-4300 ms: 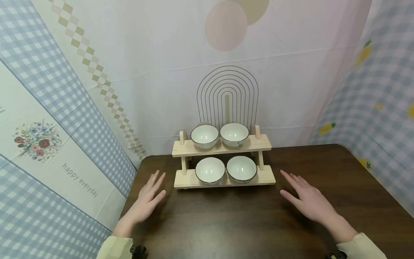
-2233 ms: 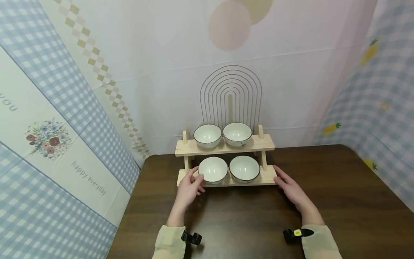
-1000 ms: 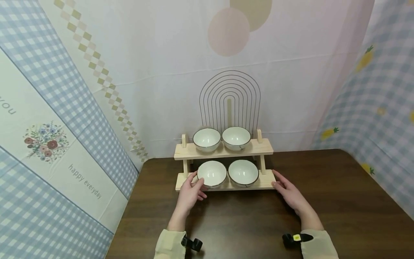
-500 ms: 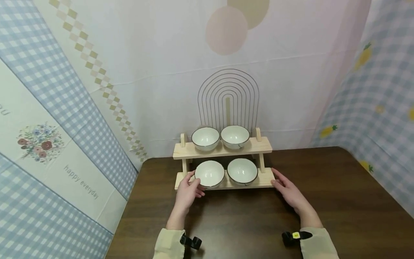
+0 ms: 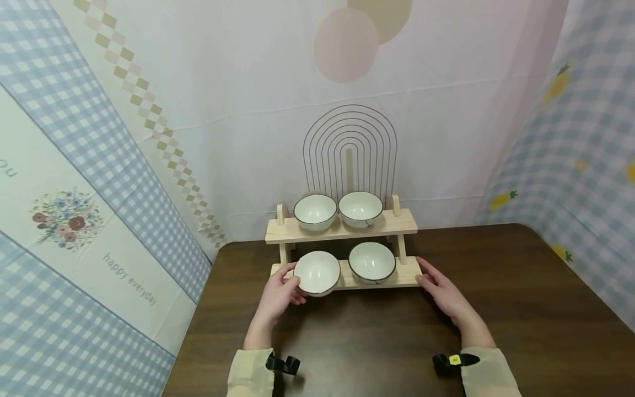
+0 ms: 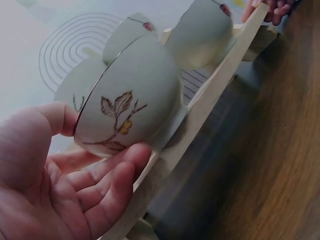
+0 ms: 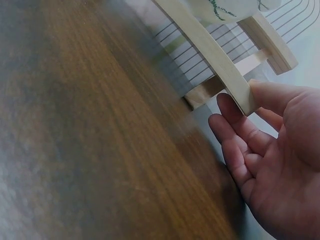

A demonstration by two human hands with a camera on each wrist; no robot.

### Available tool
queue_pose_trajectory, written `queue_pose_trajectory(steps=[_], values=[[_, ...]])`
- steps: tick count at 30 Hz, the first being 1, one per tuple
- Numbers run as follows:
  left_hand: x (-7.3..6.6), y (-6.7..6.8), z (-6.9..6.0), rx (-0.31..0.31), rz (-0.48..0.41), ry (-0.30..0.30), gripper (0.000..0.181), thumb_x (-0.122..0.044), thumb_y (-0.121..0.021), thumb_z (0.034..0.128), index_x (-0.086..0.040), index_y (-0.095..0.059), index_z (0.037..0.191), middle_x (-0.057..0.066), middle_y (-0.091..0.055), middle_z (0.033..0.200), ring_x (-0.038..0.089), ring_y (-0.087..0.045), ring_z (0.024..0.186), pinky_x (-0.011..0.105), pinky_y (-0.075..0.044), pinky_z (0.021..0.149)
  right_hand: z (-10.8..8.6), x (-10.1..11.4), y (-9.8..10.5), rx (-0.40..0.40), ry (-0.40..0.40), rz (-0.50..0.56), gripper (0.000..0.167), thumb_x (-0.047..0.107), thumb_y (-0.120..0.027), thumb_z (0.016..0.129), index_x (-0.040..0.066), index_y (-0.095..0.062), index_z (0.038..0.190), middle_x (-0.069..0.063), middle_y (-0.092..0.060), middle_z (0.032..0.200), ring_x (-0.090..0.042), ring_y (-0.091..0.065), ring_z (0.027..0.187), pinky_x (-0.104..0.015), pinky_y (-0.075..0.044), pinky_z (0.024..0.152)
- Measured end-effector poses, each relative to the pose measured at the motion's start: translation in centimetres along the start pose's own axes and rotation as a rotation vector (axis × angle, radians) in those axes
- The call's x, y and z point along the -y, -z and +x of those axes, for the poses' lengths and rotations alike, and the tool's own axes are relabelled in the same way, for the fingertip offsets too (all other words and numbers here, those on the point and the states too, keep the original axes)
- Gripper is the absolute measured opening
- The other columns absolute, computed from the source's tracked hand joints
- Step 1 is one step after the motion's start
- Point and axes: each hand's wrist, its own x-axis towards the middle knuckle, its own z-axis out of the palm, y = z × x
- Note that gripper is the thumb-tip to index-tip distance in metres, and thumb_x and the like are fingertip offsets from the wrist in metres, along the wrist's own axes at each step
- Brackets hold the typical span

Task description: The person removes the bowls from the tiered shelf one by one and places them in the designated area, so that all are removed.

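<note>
My left hand (image 5: 275,298) grips the lower left bowl (image 5: 317,273) by its left side, thumb at the rim and fingers beneath. In the left wrist view this bowl (image 6: 132,95), with a painted leaf and berry twig, is tilted and overhangs the front edge of the lower shelf. My right hand (image 5: 446,298) pinches the right end of the lower shelf (image 5: 407,273); in the right wrist view the thumb lies on top of the shelf end (image 7: 240,95) and fingers are under it. The lower right bowl (image 5: 372,262) stands on the lower shelf.
Two bowls, one at left (image 5: 315,212) and one at right (image 5: 360,209), stand on the upper shelf (image 5: 342,232) of the wooden rack. The rack is on a dark wooden table (image 5: 357,342), near a patterned cloth (image 5: 248,138) behind it.
The lower left bowl has moved toward the front and left in my left hand, off its earlier place beside the lower right bowl. My right hand has stayed at the shelf end.
</note>
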Motion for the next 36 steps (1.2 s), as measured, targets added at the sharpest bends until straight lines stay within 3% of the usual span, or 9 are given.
queue_pose_trajectory(steps=[11,19,22,27,36], values=[[0.2,1.7,-0.2,0.187,0.06,-0.01,0.054,-0.003,-0.055,0.0983,0.002,-0.052,0.152,0.013,-0.072,0.073,0.021,-0.07,0.059,0.037,-0.06,0.058,0.1,-0.2,0.0,0.009,-0.008,-0.001,0.077,0.052,-0.052,0.111,0.02,-0.019,0.173,-0.029,-0.023,0.171,-0.05,-0.027,0.154,-0.072,-0.019,0.122],[-0.2,1.8,-0.6,0.443,0.089,-0.055,0.053,-0.006,-0.056,0.1014,0.008,-0.048,0.152,0.013,-0.072,0.075,0.021,-0.072,0.062,0.034,-0.06,0.06,-0.1,-0.1,0.1,0.01,-0.011,0.001,0.077,0.052,-0.052,0.111,0.021,-0.018,0.174,-0.029,-0.022,0.172,-0.05,-0.027,0.154,-0.073,-0.019,0.121],[-0.4,1.1,-0.8,0.523,0.103,-0.054,0.052,-0.006,-0.056,0.1019,0.007,-0.049,0.152,0.012,-0.072,0.077,0.02,-0.072,0.062,0.034,-0.061,0.061,-0.1,-0.1,0.1,0.009,-0.009,-0.004,0.077,0.052,-0.051,0.111,0.022,-0.017,0.174,-0.029,-0.022,0.172,-0.051,-0.027,0.153,-0.073,-0.019,0.121],[-0.7,-1.3,-1.1,0.614,0.084,-0.032,0.053,-0.007,-0.057,0.1021,0.004,-0.05,0.153,0.01,-0.072,0.078,0.019,-0.071,0.063,0.033,-0.06,0.063,-0.2,-0.1,0.2,-0.001,-0.011,-0.008,0.077,0.052,-0.051,0.112,0.022,-0.017,0.174,-0.03,-0.023,0.171,-0.051,-0.028,0.153,-0.074,-0.019,0.12],[-0.1,-5.9,-2.0,0.685,0.108,-0.004,0.052,-0.007,-0.061,0.0977,-0.003,-0.057,0.15,0.008,-0.073,0.075,0.018,-0.071,0.062,0.033,-0.059,0.061,-0.1,0.0,0.0,-0.006,-0.008,0.003,0.075,0.05,-0.051,0.112,0.021,-0.019,0.173,-0.029,-0.021,0.172,-0.051,-0.027,0.154,-0.073,-0.019,0.121]])
